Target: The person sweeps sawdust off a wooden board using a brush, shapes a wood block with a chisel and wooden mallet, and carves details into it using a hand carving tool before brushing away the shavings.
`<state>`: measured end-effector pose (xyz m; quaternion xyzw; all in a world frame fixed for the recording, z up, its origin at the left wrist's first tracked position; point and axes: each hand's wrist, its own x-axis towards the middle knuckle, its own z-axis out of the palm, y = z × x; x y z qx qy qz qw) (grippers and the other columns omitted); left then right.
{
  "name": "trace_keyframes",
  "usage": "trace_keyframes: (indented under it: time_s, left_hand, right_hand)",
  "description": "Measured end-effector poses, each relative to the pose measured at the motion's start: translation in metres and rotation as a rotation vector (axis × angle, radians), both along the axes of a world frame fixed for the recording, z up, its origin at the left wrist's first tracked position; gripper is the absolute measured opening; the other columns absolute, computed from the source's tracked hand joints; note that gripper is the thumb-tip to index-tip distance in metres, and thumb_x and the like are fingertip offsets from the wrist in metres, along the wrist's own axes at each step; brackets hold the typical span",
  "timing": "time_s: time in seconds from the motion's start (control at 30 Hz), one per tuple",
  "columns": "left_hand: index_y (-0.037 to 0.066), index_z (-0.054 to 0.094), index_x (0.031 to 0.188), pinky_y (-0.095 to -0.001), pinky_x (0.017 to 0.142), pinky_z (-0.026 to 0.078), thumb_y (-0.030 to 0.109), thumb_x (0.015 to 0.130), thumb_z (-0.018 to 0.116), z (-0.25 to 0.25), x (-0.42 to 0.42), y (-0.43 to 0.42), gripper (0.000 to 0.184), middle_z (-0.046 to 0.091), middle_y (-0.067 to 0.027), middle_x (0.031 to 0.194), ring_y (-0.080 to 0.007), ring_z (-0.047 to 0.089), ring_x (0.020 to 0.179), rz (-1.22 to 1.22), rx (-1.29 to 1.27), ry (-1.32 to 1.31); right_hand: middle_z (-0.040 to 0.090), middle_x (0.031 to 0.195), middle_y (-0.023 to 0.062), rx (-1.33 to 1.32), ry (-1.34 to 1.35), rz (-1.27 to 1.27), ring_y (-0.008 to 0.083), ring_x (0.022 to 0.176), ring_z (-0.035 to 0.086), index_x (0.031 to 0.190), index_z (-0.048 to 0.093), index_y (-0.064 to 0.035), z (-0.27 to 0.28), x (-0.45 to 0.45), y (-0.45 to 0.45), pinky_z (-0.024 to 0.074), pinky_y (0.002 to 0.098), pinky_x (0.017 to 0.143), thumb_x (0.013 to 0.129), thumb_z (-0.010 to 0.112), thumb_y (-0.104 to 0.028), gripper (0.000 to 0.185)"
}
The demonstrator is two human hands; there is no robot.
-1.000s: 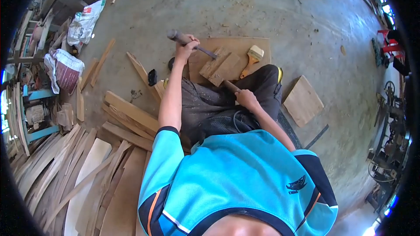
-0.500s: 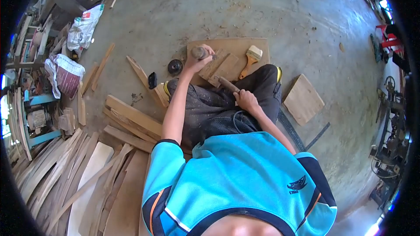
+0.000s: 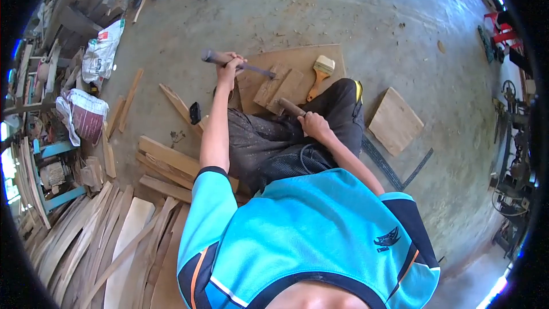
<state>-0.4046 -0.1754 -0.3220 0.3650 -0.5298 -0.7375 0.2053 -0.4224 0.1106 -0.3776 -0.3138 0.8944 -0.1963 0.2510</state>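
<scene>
Left hand (image 3: 230, 67) and tool (image 3: 256, 70) farther left

Woodworking workshop with stacked boards (image 3: 128, 246), shavings (image 3: 294, 14)

Our left hand (image 3: 230, 66) has swung outward, away from the wood pieces (image 3: 278, 87). The handled tool (image 3: 216, 57) in it, seen nearly end-on a moment ago, now leans well over, its metal shaft (image 3: 256, 70) in sight. Our forearm (image 3: 215, 131) now largely covers the round black object (image 3: 231, 96).
</scene>
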Motion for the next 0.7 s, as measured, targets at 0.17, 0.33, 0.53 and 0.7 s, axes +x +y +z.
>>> trace_keyframes:
  time_s: [0.17,0.33,0.53,0.7]
  left_hand:
    - [0.012,0.043,0.076,-0.0363,0.063,0.047,0.002,0.063,0.056,-0.007,0.024,0.03,0.021,0.054,-0.0029,0.077,-0.0182,0.057,0.074,0.334,0.148,0.075]
    - [0.013,0.042,0.077,-0.0339,0.062,0.047,0.001,0.064,0.057,-0.052,0.063,0.045,0.023,0.053,-0.0032,0.076,-0.0186,0.057,0.071,0.569,0.349,0.156]
    - [0.009,0.047,0.078,-0.0288,0.066,0.044,0.0,0.065,0.058,-0.004,0.068,0.062,0.019,0.054,-0.0035,0.078,-0.0137,0.053,0.074,0.28,-0.092,0.105]
    - [0.007,0.044,0.077,-0.0294,0.077,0.04,-0.004,0.068,0.054,0.008,0.041,0.059,0.017,0.052,-0.0038,0.08,-0.0152,0.052,0.082,-0.114,-0.411,0.177]
  right_hand:
    - [0.058,0.068,0.0191,0.048,-0.018,0.03,0.0322,0.063,0.058,0.07,0.055,0.0003,0.004,-0.003,-0.001,0.0481,0.04,0.055,0.079,0.047,-0.035,0.037]
    - [0.058,0.069,0.0202,0.058,-0.008,0.028,0.0344,0.064,0.058,0.072,0.055,0.0001,0.003,-0.001,0.001,0.0472,0.0423,0.056,0.079,0.046,-0.037,0.039]
    - [0.057,0.07,0.0216,0.046,-0.065,0.013,0.0371,0.067,0.057,0.076,0.056,0.0,0.0,-0.003,-0.002,0.0467,0.0442,0.059,0.079,0.045,-0.039,0.041]
    - [0.058,0.072,0.0211,0.061,-0.066,0.011,0.0366,0.068,0.057,0.078,0.057,-0.0002,0.001,-0.004,-0.002,0.0468,0.0436,0.06,0.079,0.044,-0.04,0.042]
